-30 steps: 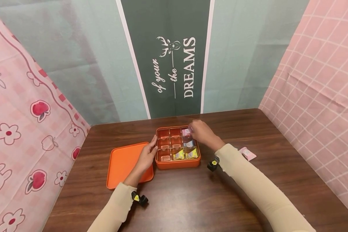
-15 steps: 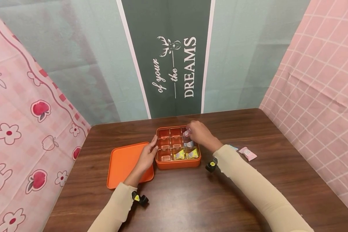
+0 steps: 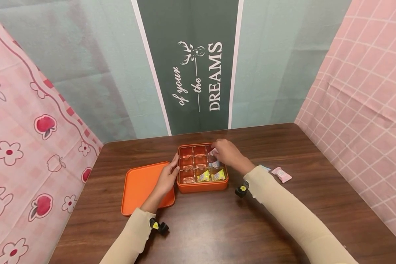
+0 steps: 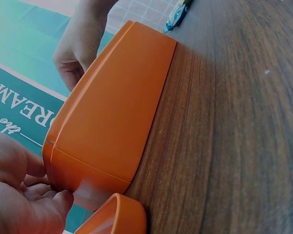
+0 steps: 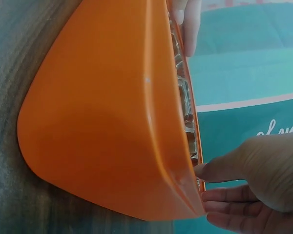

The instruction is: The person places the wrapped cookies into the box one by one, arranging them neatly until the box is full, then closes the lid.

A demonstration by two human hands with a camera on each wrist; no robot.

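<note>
Pinching the pink sweet (image 3: 213,151), as far as I can see, I have the right hand (image 3: 228,153) at the back right compartment of the orange box (image 3: 202,188). Fingers bent down, tips meeting the wrapper in the head view; the right wrist view hides the actual contact behind the box wall, so I can't judge how firm the grip is. Key relation: the sweet sits just left of and slightly below those fingers, its long axis seemingly slanting from front left to back right, one end at the fingertips. Right hand is clearly nearer; I have the left hand (image 3: 166,178) across the box, its fingers extended against the left wall, grasping nothing, probably steadying. Same right column, coming forward: a bluish sweet (image 3: 214,164), then one of two yellow sweets (image 3: 203,176), its mate beside it in the front middle compartment. Orange lid (image 3: 140,189) lies flat on the worktop (image 3: 198,227), partly under the left hand. Well right of the box, a loose pink sweet (image 3: 281,175) and a blue packet (image 3: 265,168) partly hidden by the right sleeve (image 3: 283,198).
</note>
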